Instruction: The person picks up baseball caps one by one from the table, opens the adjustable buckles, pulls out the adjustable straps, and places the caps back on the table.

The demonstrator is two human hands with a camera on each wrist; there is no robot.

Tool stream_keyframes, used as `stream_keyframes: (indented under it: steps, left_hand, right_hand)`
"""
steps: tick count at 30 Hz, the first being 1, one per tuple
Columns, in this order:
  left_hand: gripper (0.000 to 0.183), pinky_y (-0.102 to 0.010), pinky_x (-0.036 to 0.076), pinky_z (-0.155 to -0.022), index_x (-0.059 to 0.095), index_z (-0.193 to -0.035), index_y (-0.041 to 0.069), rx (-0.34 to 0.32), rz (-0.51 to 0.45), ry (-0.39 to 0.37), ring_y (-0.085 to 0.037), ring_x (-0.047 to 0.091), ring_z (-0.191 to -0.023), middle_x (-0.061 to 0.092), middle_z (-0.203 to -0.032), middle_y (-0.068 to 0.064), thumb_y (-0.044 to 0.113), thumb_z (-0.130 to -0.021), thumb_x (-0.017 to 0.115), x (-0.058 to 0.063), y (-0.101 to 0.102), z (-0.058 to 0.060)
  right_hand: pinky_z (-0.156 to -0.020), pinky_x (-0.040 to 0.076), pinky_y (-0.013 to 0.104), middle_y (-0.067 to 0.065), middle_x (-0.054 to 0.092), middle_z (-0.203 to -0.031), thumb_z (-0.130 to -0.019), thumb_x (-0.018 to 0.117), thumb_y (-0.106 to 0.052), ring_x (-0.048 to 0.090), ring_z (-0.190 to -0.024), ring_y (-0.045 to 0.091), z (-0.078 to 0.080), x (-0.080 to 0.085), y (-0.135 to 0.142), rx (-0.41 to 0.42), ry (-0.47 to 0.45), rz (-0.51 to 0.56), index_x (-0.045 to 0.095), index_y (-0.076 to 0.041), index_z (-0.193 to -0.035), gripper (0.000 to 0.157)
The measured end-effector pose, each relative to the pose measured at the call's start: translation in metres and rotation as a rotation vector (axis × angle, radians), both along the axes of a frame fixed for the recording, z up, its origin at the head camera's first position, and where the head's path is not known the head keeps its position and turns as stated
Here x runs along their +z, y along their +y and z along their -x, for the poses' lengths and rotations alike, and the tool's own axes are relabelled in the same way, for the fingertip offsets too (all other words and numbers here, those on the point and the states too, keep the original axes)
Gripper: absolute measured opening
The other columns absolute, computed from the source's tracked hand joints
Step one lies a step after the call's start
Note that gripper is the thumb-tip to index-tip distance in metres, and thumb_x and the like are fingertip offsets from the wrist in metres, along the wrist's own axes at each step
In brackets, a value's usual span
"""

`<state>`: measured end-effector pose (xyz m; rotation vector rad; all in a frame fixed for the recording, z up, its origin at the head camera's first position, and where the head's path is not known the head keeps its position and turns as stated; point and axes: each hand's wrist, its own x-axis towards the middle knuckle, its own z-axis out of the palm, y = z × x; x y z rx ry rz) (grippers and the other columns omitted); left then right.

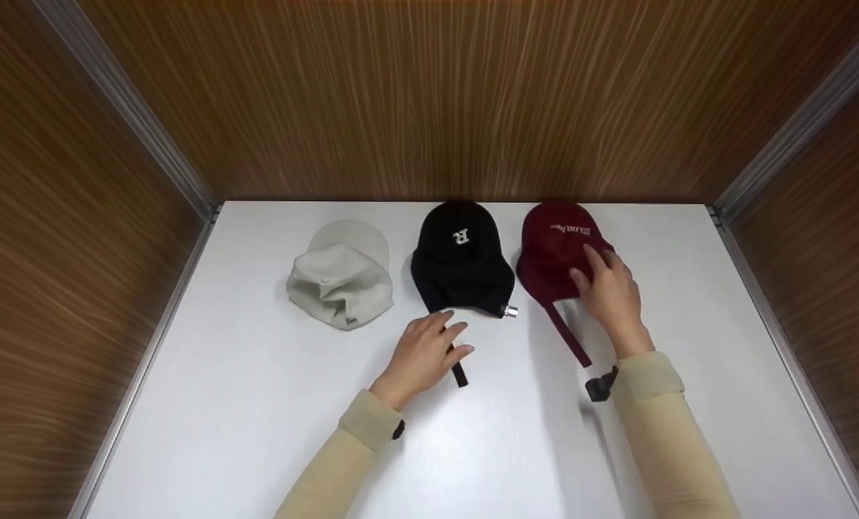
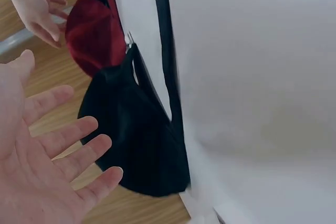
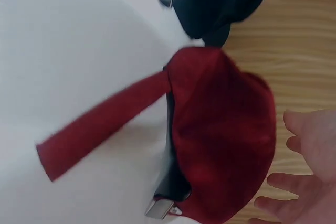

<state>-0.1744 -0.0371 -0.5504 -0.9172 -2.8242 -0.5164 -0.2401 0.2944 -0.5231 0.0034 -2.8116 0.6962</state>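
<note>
A black cap with a white letter R lies in the middle of the row, its strap undone and trailing toward the person. My left hand is over that strap, just below the cap's back edge; in the left wrist view its fingers are spread and hold nothing. To the right lies a dark red cap with light lettering and a loose strap. Over its right side is my right hand, fingers relaxed and apart. A metal buckle hangs at the red cap's back edge.
A pale grey cap, crumpled at the crown, lies left of the black one. All three rest on a white table near its far edge. Wood-grain panels rise behind and at both sides, joined by metal corner strips.
</note>
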Motion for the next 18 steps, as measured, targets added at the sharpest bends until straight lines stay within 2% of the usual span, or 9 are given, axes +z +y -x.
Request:
stream_keyframes:
  steps: [10, 18]
  left_hand:
    - [0.049, -0.048, 0.037, -0.104, 0.062, -0.132, 0.011, 0.101, -0.071, 0.029, -0.033, 0.047, -0.128, 0.053, -0.137, -0.017, 0.047, -0.100, 0.050, -0.002, -0.030, -0.005]
    - [0.047, -0.049, 0.036, -0.104, 0.061, -0.131, 0.008, 0.171, -0.129, 0.032, -0.035, 0.048, -0.127, 0.053, -0.137, -0.019, 0.042, -0.099, 0.056, -0.005, -0.052, -0.006]
  right_hand:
    - [-0.102, 0.030, 0.065, 0.031, 0.040, -0.142, -0.096, 0.065, -0.028, 0.038, -0.129, 0.050, -0.027, -0.003, -0.033, 0.084, 0.081, -0.047, 0.048, -0.007, -0.144, 0.055]
    - [-0.106, 0.028, 0.060, 0.029, 0.043, -0.141, -0.092, 0.071, -0.025, 0.037, -0.131, 0.047, -0.044, -0.015, -0.064, 0.155, 0.121, -0.027, 0.051, -0.008, -0.142, 0.056]
